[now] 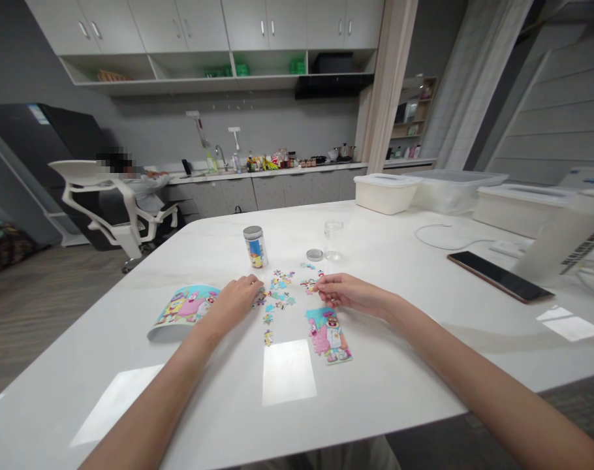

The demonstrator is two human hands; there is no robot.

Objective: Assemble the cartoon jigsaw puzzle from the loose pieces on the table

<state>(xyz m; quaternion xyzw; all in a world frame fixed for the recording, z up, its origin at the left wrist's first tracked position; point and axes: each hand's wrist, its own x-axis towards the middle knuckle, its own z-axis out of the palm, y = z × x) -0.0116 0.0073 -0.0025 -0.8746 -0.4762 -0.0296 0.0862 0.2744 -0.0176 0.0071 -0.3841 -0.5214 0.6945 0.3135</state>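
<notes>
My left hand [237, 299] rests on the white table with its fingers lying over loose jigsaw pieces [280, 282]. My right hand [344, 292] is closed in a pinch at the right side of the pile, its fingertips at a small puzzle piece [320, 279]. Just below it lies a joined puzzle section [329, 336] with pink and white cartoon figures. A curved picture sheet [187, 305] is left of my left wrist, partly behind my forearm. Beyond the pieces stand a lidded picture can [255, 248] and a clear jar [333, 241], with a silver lid [314, 255] beside the jar.
A dark phone [500, 276] and a white cable [431, 227] lie at the right. Plastic boxes [388, 194] line the table's far right. Across the room, a person sits in a white chair [125, 202] by the kitchen counter [277, 173].
</notes>
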